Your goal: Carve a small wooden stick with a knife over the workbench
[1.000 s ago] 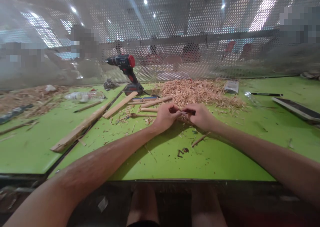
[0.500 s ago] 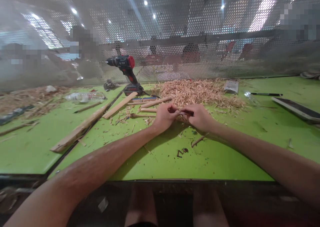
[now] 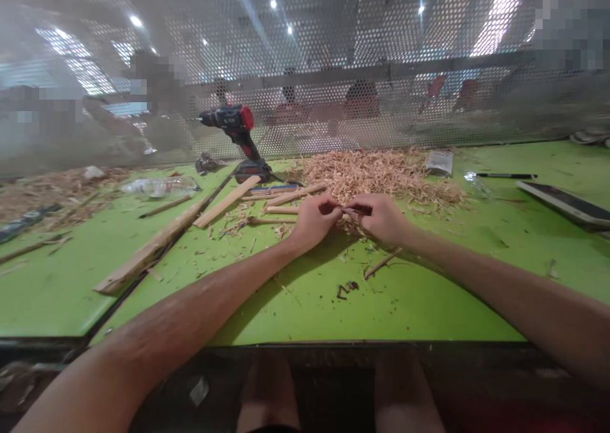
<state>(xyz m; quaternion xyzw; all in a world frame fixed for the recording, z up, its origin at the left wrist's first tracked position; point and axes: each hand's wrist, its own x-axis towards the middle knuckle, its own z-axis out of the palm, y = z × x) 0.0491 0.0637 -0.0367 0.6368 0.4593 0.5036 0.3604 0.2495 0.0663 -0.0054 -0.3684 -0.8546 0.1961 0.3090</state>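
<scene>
My left hand and my right hand meet fingertip to fingertip above the green table, both pinched closed. Something small and thin lies between the fingertips, too small to make out. Just behind the hands is a heap of curled wood shavings. Thin wood strips lie close to the left hand's far side. A short stick rests below the right hand, and small dark scraps lie nearer the front edge.
A cordless drill stands at the back beside a flat wood slat. A long wood piece lies along the table seam. To the left is a plastic bottle; at right, a pen and a phone. Perforated mesh rises behind.
The fingertips have shifted slightly against each other, and the right hand's fingers sit a little higher. The whole view has moved slightly; the things on the table lie as before.
</scene>
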